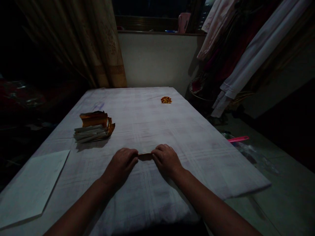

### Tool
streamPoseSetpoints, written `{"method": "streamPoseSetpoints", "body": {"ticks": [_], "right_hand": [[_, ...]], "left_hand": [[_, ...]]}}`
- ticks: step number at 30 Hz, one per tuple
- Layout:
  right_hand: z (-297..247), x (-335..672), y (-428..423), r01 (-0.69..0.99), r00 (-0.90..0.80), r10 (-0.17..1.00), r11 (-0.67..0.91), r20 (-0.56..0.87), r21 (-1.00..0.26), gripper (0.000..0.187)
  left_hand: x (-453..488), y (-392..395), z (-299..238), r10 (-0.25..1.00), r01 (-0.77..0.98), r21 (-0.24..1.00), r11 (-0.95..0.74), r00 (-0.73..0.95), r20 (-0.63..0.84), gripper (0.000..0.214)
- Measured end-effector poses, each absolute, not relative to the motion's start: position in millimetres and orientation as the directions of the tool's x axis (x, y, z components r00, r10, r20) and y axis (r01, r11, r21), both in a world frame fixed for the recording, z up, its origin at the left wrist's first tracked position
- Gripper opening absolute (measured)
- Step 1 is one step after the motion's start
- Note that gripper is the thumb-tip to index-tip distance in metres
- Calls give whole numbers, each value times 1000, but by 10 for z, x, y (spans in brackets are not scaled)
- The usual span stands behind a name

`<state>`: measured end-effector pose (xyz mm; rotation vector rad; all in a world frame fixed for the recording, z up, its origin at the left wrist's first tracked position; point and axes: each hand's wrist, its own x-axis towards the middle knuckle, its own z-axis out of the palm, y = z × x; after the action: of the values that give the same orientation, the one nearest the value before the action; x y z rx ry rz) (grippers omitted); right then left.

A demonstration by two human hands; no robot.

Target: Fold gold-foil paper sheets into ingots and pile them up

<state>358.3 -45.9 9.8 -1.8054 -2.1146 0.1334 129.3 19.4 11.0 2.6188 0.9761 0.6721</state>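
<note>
Between my two hands stretches a narrow, folded piece of gold-brown paper [145, 157], held a little above the cloth-covered table. My left hand [123, 160] pinches its left end, thumb against fingers. At the opposite end, the fingers of my right hand [167, 159] are closed on the paper. My fingers hide both ends of it. A loose stack of gold foil paper with pale backs [92, 127] lies beyond my left hand, to the left. Farther off, towards the right, sits a small folded piece of shiny gold foil paper [166, 100].
A pale checked cloth [147, 121] covers the table. At the left front lies a flat white sheet or board [31, 186]. Clothes [236, 65] hang on the right, and a curtain [98, 42] hangs at the back left. A pink cup [183, 22] stands on the windowsill.
</note>
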Motion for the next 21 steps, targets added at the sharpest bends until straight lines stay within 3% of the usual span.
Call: {"method": "streamPoseSetpoints", "body": {"ticks": [7, 14, 21], "right_hand": [[123, 3578, -398, 935, -69, 986, 118, 155, -334, 18], [82, 3574, -324, 915, 53, 986, 17, 161, -404, 11], [91, 3558, -306, 925, 58, 984, 11, 168, -381, 8]], "left_hand": [[1450, 157, 136, 725, 600, 412, -686, 611, 318, 21], [1502, 123, 65, 753, 665, 356, -657, 558, 347, 18], [1503, 125, 41, 741, 671, 320, -669, 564, 366, 16]]}}
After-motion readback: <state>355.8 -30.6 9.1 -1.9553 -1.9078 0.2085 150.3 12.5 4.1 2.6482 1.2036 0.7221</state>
